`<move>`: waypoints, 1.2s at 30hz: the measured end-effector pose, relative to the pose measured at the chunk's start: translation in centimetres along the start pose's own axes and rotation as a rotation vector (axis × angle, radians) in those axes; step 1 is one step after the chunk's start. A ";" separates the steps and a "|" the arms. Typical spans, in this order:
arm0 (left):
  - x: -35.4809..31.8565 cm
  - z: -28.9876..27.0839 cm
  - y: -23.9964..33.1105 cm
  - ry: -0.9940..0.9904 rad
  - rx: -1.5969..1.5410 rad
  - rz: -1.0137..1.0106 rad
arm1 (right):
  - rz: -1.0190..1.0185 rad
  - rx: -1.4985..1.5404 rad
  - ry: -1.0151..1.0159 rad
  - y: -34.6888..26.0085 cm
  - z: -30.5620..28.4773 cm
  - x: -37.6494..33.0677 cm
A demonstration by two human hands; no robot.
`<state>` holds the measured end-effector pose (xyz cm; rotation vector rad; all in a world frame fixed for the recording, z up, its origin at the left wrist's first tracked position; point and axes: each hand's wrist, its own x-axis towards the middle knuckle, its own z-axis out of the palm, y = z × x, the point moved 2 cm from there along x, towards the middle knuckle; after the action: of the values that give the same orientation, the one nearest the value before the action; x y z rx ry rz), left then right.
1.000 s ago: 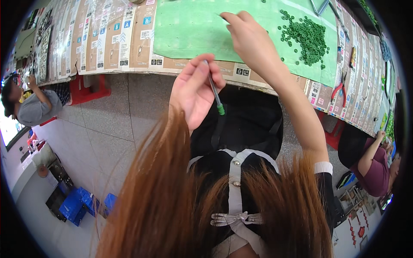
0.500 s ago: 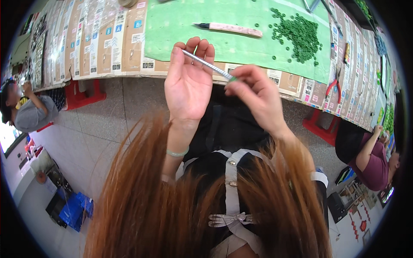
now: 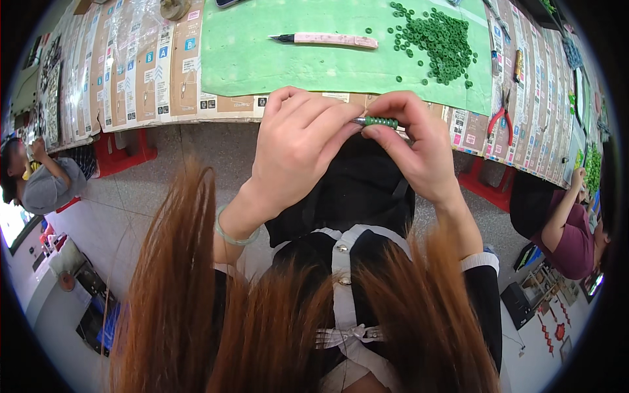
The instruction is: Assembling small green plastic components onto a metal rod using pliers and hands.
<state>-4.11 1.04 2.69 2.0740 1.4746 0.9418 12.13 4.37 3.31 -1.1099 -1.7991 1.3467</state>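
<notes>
Just beyond the table's near edge, my two hands meet over a thin silver rod (image 3: pixel 358 120). My left hand (image 3: pixel 288 147) is closed with its back upward, fingers around the rod's left part, which they mostly hide. At the right end of the rod sits a short row of small green rings (image 3: pixel 381 122). The thumb and index finger of my right hand (image 3: pixel 419 157) pinch around that ringed end. On the table ahead, a loose heap of similar green rings (image 3: pixel 440 47) is spread at the right of a green mat (image 3: pixel 262 65).
A pink-handled pointed tool (image 3: pixel 337 40) lies on the mat. Red-handled pliers (image 3: pixel 502 121) rest on the paper-covered tabletop (image 3: pixel 151 95) at right. Red stools (image 3: pixel 124 154) stand under the table. One person (image 3: pixel 56 170) sits at far left, another (image 3: pixel 576 229) at far right.
My left hand has turned from palm-up with spread fingers to closed, back upward, around the rod. The ringed end shifted right, with more green rings showing. My right hand moved slightly right.
</notes>
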 end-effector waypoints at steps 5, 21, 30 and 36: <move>0.4 0.1 0.2 0.148 0.004 0.111 | -0.114 -0.236 -0.034 -1.3 -0.6 0.3; -1.4 2.0 -0.7 0.050 -1.375 -0.535 | 0.443 1.218 -0.216 2.2 0.3 -0.4; -1.4 2.5 -0.2 0.008 -1.545 -0.475 | 0.442 1.394 -0.171 2.2 0.7 -0.7; -0.8 3.8 0.1 -0.043 -1.920 -0.596 | 0.425 1.320 -0.037 1.6 0.2 -1.5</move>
<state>-1.45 0.42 -0.09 0.2181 0.4143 1.1606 13.07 3.20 1.72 -0.6580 -0.3489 2.2312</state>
